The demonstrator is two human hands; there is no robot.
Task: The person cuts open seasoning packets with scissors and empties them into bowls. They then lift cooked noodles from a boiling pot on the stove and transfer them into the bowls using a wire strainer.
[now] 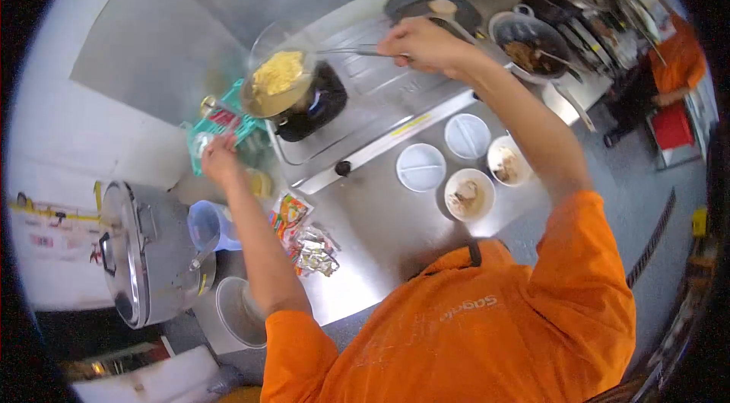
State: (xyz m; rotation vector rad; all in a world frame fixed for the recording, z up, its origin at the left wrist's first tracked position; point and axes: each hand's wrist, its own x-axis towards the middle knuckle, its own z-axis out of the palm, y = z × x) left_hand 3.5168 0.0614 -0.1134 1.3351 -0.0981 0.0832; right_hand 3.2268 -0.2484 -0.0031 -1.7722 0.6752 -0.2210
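My right hand (pixel 424 46) is closed around the thin metal handle of a strainer (pixel 351 50). Yellow noodles (pixel 278 73) sit in its round mesh, over a pot (pixel 283 105) on the black burner (pixel 327 95) of the stove, where a bluish glow shows. My left hand (pixel 221 158) reaches to a teal basket (pixel 247 128) left of the stove, beside a small white item (pixel 204 143). Its fingers are blurred, so I cannot make out whether they hold anything. Small containers, one with red on it, stand in the basket.
Two white bowls with food (pixel 469 196) and two white lids (pixel 420 167) lie on the steel counter. Torn wrappers (pixel 313 249), a blue jug (pixel 209 226) and a large steel pot (pixel 141 251) are at left. A pan of brown food (pixel 532 46) stands right; another person (pixel 675 57) is beyond.
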